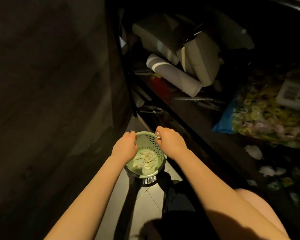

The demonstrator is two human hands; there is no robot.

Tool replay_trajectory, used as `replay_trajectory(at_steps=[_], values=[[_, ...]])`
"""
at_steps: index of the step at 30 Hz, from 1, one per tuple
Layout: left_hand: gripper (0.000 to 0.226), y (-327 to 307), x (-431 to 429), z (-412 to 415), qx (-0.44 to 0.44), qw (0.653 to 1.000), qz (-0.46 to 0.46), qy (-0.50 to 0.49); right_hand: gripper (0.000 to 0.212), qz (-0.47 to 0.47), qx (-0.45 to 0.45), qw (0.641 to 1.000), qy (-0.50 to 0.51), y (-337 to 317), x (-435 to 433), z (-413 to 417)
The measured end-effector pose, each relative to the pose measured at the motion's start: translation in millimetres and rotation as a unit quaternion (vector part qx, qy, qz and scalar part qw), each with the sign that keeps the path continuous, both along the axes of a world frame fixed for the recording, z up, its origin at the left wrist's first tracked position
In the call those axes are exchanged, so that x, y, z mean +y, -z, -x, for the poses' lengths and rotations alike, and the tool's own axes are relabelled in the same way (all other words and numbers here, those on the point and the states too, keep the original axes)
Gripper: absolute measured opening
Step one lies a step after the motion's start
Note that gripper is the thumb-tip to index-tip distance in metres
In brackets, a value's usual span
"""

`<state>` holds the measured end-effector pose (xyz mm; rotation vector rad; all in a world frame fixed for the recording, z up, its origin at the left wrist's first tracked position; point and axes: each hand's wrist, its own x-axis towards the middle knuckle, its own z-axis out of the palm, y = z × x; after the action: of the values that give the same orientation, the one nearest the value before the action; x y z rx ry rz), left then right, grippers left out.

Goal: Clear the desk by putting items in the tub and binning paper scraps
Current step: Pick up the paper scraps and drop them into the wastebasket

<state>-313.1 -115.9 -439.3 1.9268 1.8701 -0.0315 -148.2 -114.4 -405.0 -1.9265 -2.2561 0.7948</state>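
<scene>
My left hand (126,144) is curled, contents unclear; right hand (170,141) pinches a scrap (157,135) over the bin (146,139). I should release centred.

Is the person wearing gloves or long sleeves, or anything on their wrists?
No. The left hand and right hand have no gloves, and both forearms show no sleeves as far as the picture reaches. No watch, bracelet or ring shows, though the light is dim and the fingers are partly hidden.

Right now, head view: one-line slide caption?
Both hands, left and right, over a green perforated bin holding paper scraps on a tiled floor.
</scene>
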Motion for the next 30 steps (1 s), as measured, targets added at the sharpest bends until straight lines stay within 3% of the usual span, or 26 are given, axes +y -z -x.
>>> replay_trajectory(at_steps=[9,14,19,30], values=[[0.047,53.5,20.1,-13.1,-0.021,0.997,0.07,0.004,0.012,0.055,0.009,0.998,0.039,50.3,5.2,-2.0],[0.071,63.9,23.8,-4.8,-0.043,0.993,0.106,-0.008,0.014,0.074,0.008,0.996,0.049,60.5,7.9,-8.7],[0.055,67.2,18.7,20.2,0.01,0.99,0.137,-0.013,0.02,0.122,0.006,0.99,0.069,71.0,11.6,-7.4],[0.048,48.8,17.6,44.0,0.04,0.997,0.068,0.016,0.037,0.116,-0.021,0.993,-0.027,95.3,41.5,34.8]])
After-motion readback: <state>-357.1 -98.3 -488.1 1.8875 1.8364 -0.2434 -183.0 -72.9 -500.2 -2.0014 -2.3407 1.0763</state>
